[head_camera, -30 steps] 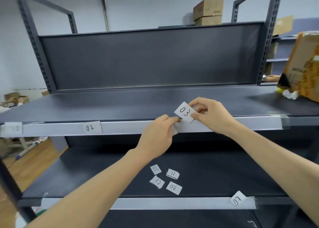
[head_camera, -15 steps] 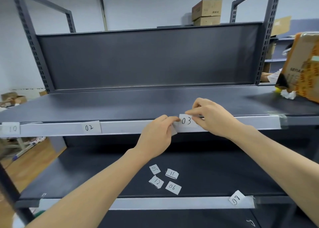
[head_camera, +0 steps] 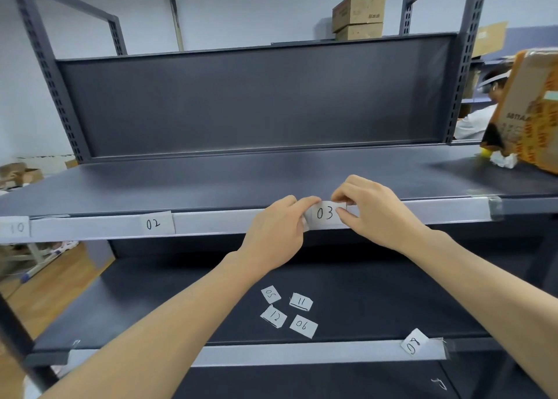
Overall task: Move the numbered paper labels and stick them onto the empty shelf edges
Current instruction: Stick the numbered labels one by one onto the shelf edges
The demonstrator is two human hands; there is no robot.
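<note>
A white paper label marked 03 (head_camera: 325, 213) lies flat against the grey front strip of the upper shelf edge (head_camera: 229, 222). My left hand (head_camera: 276, 232) pinches its left side and my right hand (head_camera: 373, 209) pinches its top and right side. Labels 02 (head_camera: 155, 223) and 10 (head_camera: 16, 228) sit on the same strip further left. Loose labels 05 (head_camera: 270, 294), 11 (head_camera: 301, 302), 12 (head_camera: 274, 316) and 06 (head_camera: 303, 325) lie on the lower shelf. Label 08 (head_camera: 414, 345) sits tilted on the lower shelf edge (head_camera: 271, 353).
An orange cardboard box (head_camera: 531, 111) with crumpled white paper (head_camera: 502, 160) stands on the upper shelf at the far right. A person in a white shirt (head_camera: 475, 120) is behind it. Brown boxes (head_camera: 357, 15) are stacked beyond the shelf's back panel.
The 03 label came down from a tilted position above the shelf top to lie flat on the edge strip. Both hands stayed on it and lowered with it.
</note>
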